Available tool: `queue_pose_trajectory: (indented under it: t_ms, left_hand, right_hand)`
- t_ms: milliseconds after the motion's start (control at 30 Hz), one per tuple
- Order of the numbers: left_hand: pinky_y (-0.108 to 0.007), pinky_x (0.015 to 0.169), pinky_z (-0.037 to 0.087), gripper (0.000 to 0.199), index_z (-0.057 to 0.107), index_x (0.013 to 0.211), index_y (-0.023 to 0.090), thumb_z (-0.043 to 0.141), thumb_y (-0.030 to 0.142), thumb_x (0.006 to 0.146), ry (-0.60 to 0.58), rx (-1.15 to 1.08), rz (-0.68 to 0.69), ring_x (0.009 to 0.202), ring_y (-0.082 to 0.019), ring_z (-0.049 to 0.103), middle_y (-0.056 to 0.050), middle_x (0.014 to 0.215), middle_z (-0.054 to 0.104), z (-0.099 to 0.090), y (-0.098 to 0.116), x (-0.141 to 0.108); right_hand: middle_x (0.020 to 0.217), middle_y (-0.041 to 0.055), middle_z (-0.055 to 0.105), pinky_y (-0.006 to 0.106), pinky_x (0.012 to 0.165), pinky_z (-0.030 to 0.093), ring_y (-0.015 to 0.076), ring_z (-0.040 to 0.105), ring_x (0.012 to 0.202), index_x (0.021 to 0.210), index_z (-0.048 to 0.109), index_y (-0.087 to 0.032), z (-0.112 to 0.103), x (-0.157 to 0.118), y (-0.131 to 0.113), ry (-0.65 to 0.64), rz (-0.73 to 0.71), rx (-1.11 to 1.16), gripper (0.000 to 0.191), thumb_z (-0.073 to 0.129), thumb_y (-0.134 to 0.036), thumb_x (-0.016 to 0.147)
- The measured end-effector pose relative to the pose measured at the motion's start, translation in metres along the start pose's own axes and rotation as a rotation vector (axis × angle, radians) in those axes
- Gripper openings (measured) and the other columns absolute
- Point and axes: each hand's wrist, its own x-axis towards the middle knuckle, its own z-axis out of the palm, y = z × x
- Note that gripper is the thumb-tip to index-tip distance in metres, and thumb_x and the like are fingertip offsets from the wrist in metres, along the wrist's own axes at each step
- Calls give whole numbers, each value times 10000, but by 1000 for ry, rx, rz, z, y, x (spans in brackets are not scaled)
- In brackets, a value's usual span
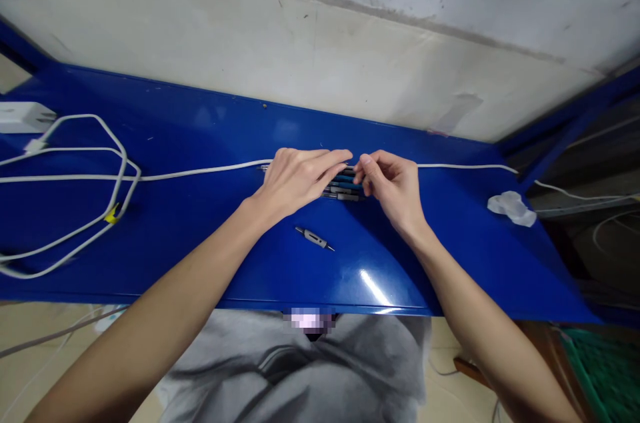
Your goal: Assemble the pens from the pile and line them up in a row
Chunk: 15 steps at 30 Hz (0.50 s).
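Note:
Several slim pens (345, 190) lie side by side on the blue shelf (200, 223), partly covered by my hands. My left hand (303, 173) rests palm down over their left part, its fingers together and pointing right. Just right of it is my right hand (390, 180), thumb and fingers curled close together near the pens' right ends; whatever it pinches is too small to make out. Nearer the front edge, a short grey pen piece (315, 238) with a dark tip lies apart, slanting down to the right.
A white cable (200, 171) runs across the shelf behind my hands and loops at the left, near a white charger (25, 117). Crumpled clear plastic (512, 208) lies at the right. A pale wall (300, 43) stands behind; blue frame posts flank the shelf.

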Motion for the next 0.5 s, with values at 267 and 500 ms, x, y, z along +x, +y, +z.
queue_pose_trajectory:
  t_ms: [267,500]
  left_hand:
    - [-242,685,464,227,719,1068,219,508,301,1052,5,-77,-63,739,-119,695,4,957,780,-5,-4,4]
    - [-234,677,457,228,694,1057,201,480,278,1054,-9,-140,-67,739,-118,671,-5,950,759,-6,-6,5]
  right_hand:
    - [595,-33,529,277,571,252,92,414,541,695,546,-185,14,-23,-18,-405,-138,-590,423,656,-500,954]
    - [717,14,615,299,569,194,149,497,639,863,586,-206,28,-34,-21,-614,-165,-832,329,617,-517,967]
